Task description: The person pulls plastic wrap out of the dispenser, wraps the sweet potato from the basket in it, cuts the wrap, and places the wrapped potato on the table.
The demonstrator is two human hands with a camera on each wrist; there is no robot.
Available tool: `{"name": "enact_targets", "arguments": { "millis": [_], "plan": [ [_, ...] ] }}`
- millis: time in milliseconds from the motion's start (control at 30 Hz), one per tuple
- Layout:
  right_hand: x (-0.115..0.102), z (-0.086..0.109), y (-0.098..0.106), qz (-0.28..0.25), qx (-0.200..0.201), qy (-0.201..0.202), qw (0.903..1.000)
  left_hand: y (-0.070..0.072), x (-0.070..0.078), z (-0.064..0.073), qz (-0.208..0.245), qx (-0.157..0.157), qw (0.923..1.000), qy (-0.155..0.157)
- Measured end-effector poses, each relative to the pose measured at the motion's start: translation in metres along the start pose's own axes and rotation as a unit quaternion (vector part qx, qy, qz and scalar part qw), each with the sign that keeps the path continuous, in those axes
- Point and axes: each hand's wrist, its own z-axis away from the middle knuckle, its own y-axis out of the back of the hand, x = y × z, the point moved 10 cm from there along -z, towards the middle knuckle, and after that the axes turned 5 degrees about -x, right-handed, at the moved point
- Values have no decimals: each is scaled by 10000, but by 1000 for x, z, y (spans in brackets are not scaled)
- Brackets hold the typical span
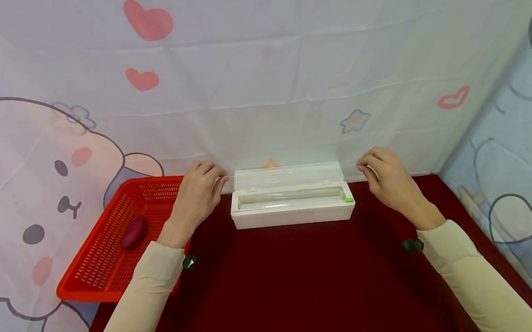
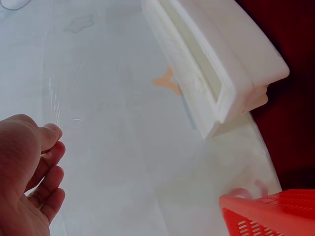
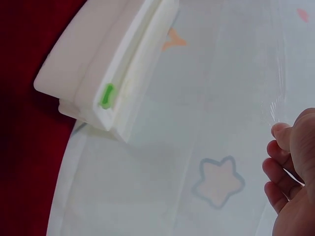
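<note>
Clear film (image 2: pixel 55 101): I see left grip (image 1: pixel 196 194) and right grip (image 1: pixel 387 180) pinching its ends; white box (image 1: pixel 293 216), lid (image 1: pixel 289 176) raised, on desk (image 1: pixel 301 285).

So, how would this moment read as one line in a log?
left hand: pinches clear film | right hand: also pinches film | white box: lid raised | purple item: in red basket

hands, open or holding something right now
Left hand: closed, pinching clear film.
Right hand: closed, also pinching clear film.
</note>
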Motion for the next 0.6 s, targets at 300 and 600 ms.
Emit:
{"name": "enact_targets", "arguments": {
  "millis": [300,600],
  "plan": [
    [-3,-7,10,-60,141,63,9999,10,3,-4,-16,95,9999,-42],
    [-3,-13,18,-67,275,94,9996,21,7,-8,-84,237,9995,-207]
  ]
}}
